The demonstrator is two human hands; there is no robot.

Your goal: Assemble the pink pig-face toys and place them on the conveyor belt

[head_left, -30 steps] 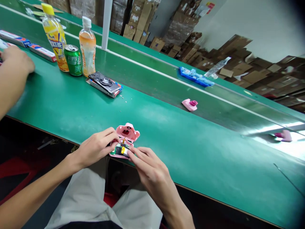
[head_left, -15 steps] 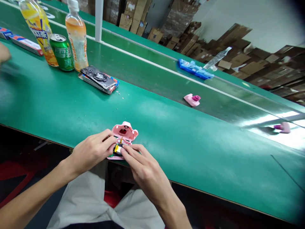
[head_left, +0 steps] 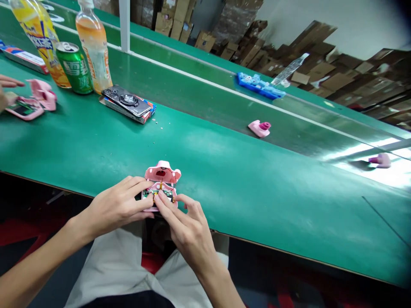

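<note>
Now the black-and-yellow battery no longer shows: the right hand (head_left: 188, 224) pinches narrowly at the green circuit board (head_left: 150, 193) in the open pink pig-shaped case (head_left: 162, 173), held by the left hand (head_left: 115, 206) at the near bench edge (head_left: 257, 248).

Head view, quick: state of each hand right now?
Left hand: holding the pink plastic case.
Right hand: fingertips pinching the green circuit board.

Green belt workbench (head_left: 244, 222), one entry: opened pink toy casing (head_left: 162, 173) at the near edge; green soda can (head_left: 74, 67), orange-drink bottle (head_left: 93, 51), yellow-label bottle (head_left: 37, 36), and a phone (head_left: 126, 101) on flat cartons (head_left: 128, 114) farther along. Beyond the white rail (head_left: 244, 95): pink plastic piece (head_left: 258, 128), blue plastic tray (head_left: 260, 85).
</note>
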